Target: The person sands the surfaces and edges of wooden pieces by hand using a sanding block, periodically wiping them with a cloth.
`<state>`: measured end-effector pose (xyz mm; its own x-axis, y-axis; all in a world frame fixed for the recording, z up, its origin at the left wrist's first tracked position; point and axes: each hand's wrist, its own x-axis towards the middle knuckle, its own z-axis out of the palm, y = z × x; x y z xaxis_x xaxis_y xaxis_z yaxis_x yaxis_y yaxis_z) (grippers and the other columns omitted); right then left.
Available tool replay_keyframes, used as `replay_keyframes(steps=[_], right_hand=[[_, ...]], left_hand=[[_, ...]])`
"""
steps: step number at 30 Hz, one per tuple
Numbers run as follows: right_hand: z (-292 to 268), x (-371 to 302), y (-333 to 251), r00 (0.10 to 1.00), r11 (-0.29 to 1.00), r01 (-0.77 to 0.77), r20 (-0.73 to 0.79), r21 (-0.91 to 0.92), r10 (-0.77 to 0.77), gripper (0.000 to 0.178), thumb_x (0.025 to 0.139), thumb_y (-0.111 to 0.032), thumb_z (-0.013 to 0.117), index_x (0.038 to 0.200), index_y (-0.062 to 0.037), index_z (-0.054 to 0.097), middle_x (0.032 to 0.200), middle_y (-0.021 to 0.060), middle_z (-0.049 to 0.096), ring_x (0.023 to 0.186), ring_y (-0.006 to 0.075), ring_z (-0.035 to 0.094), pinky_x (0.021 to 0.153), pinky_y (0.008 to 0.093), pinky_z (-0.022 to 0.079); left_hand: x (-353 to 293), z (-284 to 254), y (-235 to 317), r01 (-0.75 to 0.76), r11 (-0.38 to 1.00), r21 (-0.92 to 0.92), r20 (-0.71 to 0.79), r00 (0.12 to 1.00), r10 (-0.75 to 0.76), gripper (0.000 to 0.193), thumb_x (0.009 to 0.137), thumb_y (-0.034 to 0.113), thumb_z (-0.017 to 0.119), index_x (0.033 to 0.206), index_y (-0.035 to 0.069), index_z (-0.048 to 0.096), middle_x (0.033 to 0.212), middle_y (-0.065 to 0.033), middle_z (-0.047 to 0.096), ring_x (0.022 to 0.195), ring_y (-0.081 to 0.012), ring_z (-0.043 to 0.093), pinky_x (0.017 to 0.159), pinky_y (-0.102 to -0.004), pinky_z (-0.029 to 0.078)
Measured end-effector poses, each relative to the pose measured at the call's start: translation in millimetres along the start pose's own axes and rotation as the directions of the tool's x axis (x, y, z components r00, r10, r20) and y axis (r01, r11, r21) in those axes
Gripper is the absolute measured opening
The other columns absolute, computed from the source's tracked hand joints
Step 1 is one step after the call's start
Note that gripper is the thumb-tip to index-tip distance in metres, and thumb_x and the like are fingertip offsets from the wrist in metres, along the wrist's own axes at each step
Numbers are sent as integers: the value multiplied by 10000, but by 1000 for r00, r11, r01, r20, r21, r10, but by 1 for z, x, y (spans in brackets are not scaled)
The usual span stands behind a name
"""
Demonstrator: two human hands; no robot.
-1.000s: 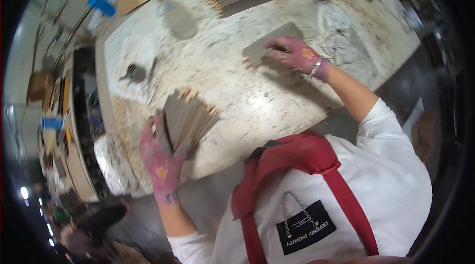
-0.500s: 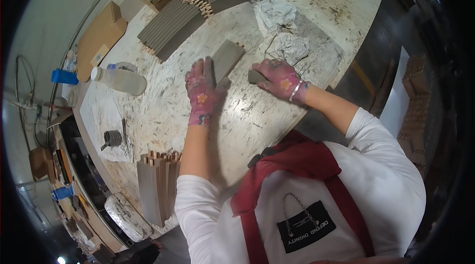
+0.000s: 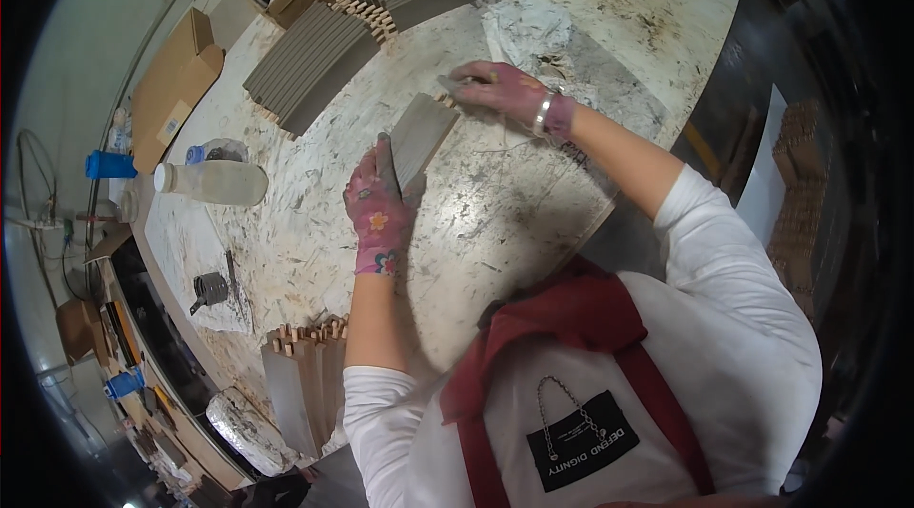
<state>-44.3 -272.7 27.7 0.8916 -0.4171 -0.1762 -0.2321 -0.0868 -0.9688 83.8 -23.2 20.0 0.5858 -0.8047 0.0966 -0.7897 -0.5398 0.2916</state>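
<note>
Grey board (image 3: 419, 135) lies flat on the worktable (image 3: 495, 213), between both gloved hands. Left hand (image 3: 378, 208) reaches straight forward, its fingers curled over the board's near end. Right hand (image 3: 497, 87), arm bent across, presses flat-fingered on the far corner, gripping nothing.

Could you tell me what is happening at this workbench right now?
A person in pink flowered gloves is handling a flat grey panel lying on the stained worktop. The left hand grips the panel's near end, while the right hand rests at its far end, where small wooden tabs stick out. Two long rows of similar grey panels lie farther back, another stack stands at the near edge, and a white plastic bottle lies on its side to the left.
</note>
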Motion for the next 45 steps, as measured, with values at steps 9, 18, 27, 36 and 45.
replay_keyframes(steps=[9, 18, 27, 36, 45], right_hand=[[36, 24, -28, 986, 656, 129, 28, -743, -162, 380, 932, -420, 615, 1104, -86, 678, 1043, 200, 713, 1025, 385, 666, 906, 449, 523], [-16, -40, -42, 993, 895, -113, -74, -431, 90, 487, 929, -423, 685, 1298, -106, 657, 1036, 111, 728, 888, 185, 692, 827, 340, 544], [140, 3, -70, 653, 450, 744, 679, -493, -336, 315, 892, -299, 681, 1191, -201, 669, 1190, 107, 623, 1106, 355, 620, 962, 452, 496], [167, 63, -87, 560, 179, 828, 800, -532, -216, 270, 838, -185, 686, 1107, -204, 677, 1127, 72, 617, 1082, 312, 621, 894, 446, 513], [133, 69, -66, 898, 810, 422, 309, -407, -312, 453, 868, -351, 718, 1251, -112, 675, 1183, 165, 681, 1118, 351, 642, 978, 391, 505]], left_hand=[[-3, 3, -3, -28, 1000, -10, -30, 999, 28, 766, 797, 325, 733, 1475, 92, 463, 1334, -155, 583, 1134, -367, 607, 962, -469, 500], [-15, 0, 21, -218, 975, 32, -267, 938, 219, 664, 848, 352, 705, 1398, 28, 520, 1394, -205, 543, 1374, -392, 443, 1179, -556, 268], [-41, 56, 47, -68, 830, -554, -168, 985, -32, 774, 892, 488, 657, 1489, 39, 452, 1558, -188, 405, 1460, -360, 359, 1193, -518, 271], [-38, 51, 41, -85, 996, -24, -102, 991, 82, 559, 888, 525, 623, 1211, 75, 696, 1473, -136, 512, 1348, -346, 456, 1101, -514, 343], [-17, 26, 38, -70, 995, -73, -8, 998, 69, 516, 896, 451, 628, 1304, 135, 647, 1476, -125, 488, 1417, -318, 374, 1160, -518, 300]])
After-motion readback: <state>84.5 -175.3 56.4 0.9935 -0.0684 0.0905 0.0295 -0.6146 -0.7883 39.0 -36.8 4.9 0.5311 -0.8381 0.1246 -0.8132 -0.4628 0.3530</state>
